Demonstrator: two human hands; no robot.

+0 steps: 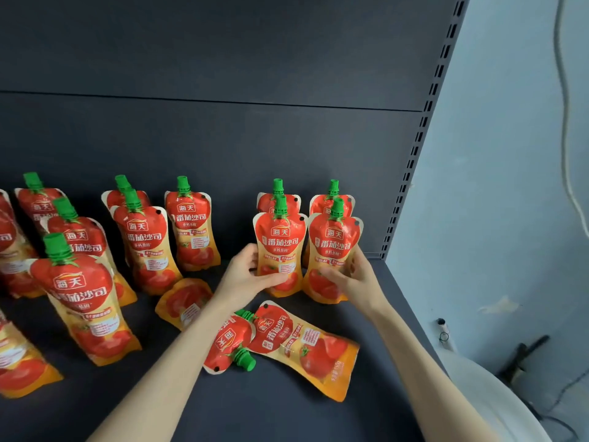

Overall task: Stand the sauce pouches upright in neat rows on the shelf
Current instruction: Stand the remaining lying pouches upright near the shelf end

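A: If released before the bases sit flat, could flop forward, both of them: left front pouch [279,247] and right front pouch [333,247]. Look soft and narrow at the foot, so likely to buckle rather than stand firm.

B: Held how, right now?

A: Left hand [243,277] wrapped round the lower half of the left front pouch, thumb across the printed face, fingers [250,255] curled behind its left edge. Right hand [355,279] clasped on the lower right side of the right front pouch, fingertips [330,272] laid over the tomato picture. Upright in both grips, caps [280,204] up, side by side and nearly touching. Bases at or just above the shelf [287,413]; cannot tell which.

B: Anything close enough to get knocked?

A: Directly behind the fingers, two back pouches [266,202], one per front pouch, very close. Could be shoved against the back panel [223,138] or twisted out of line if pushed too far rearward. Below both wrists, flat pouch [310,347] and inverted pouch [224,344], the latter partly hidden under the left forearm [178,362]. Could be swept toward the shelf's front by a careless pull of the arms.

B: And farther out?

A: Left of the left hand's knuckles, a fallen pouch [183,301], then standing pouches [145,247] well apart from the fingers. Beyond the right hand, slotted upright [411,167] and pale wall [510,154].
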